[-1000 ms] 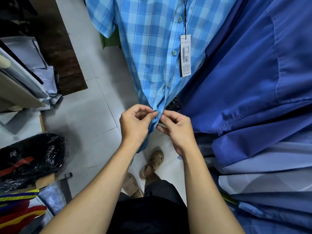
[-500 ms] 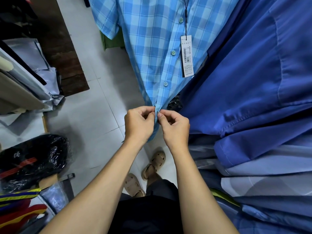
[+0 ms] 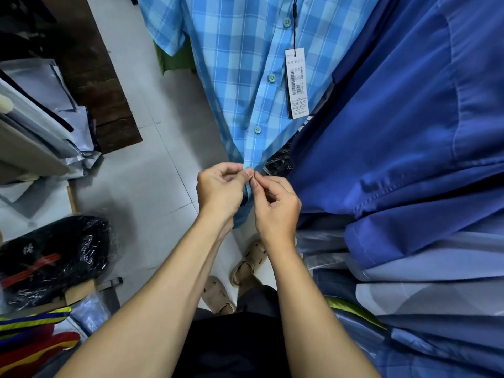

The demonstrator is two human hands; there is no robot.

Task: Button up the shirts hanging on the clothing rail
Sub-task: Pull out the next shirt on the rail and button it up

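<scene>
The checked shirt [image 3: 240,77] is hanging at 12 o'clock, with its bottom edge being held near the middle of the view. The two front edges are being pinched there, the left one by the left hand [image 3: 219,193] and the right one by the right hand [image 3: 275,207]. The thumbs and first fingers are being pressed together on the cloth, and the other fingers are being kept curled in. The button being worked on is being hidden by the fingertips, so it cannot be told if it is through its hole. Three buttons [image 3: 257,129] above are being shown as done up. The shirt is probably light and soft, so it is likely being bent and swung by any small pull. It is best being held right at the front strip, close beside the button, where the cloth is folded and a bit stiffer. The button is small and smooth and may be slipping from the fingers. A tag [image 3: 296,83] is hanging at 1 o'clock, and blue shirts [image 3: 409,118] are hanging at 3 o'clock.
</scene>
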